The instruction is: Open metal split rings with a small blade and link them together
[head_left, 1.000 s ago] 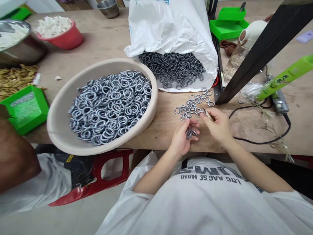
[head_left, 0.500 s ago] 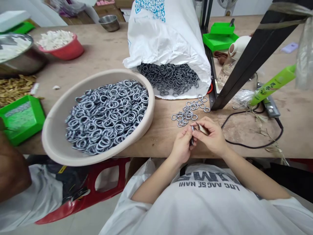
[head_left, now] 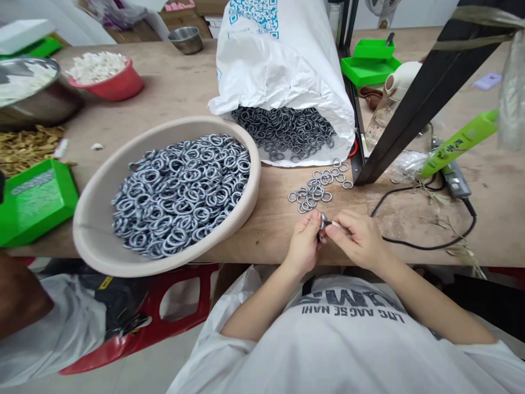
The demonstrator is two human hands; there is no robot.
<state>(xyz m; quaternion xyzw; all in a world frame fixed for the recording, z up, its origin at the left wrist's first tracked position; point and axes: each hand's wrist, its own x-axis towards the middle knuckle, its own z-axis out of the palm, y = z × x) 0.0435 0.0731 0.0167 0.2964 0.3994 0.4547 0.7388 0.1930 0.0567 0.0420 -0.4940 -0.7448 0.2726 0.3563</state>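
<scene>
My left hand [head_left: 304, 241] is closed on a grey ring [head_left: 322, 221], part of which shows above the fingertips. Against it, my right hand [head_left: 356, 236] pinches a small dark pointed tool [head_left: 330, 223], mostly hidden by the fingers. Several loose grey rings [head_left: 315, 192] lie on the table just beyond my hands. To the left stands a large beige basin [head_left: 88, 241] heaped with grey rings [head_left: 180, 191]. Behind the loose rings, a white sack [head_left: 283, 71] lies with its mouth open, and darker rings [head_left: 287, 131] show inside.
A black metal post [head_left: 410, 115] slants up at the right, beside a cable [head_left: 426, 245] and a green packet [head_left: 461, 143]. Far left are a green tray [head_left: 61, 202], a red bowl [head_left: 110, 87], a steel bowl [head_left: 45, 106] and a person's arm [head_left: 20, 295].
My right hand has turned and lowered slightly, and the tool in it now shows less, its tip at the ring. The person's arm at the left has shifted away from the green tray.
</scene>
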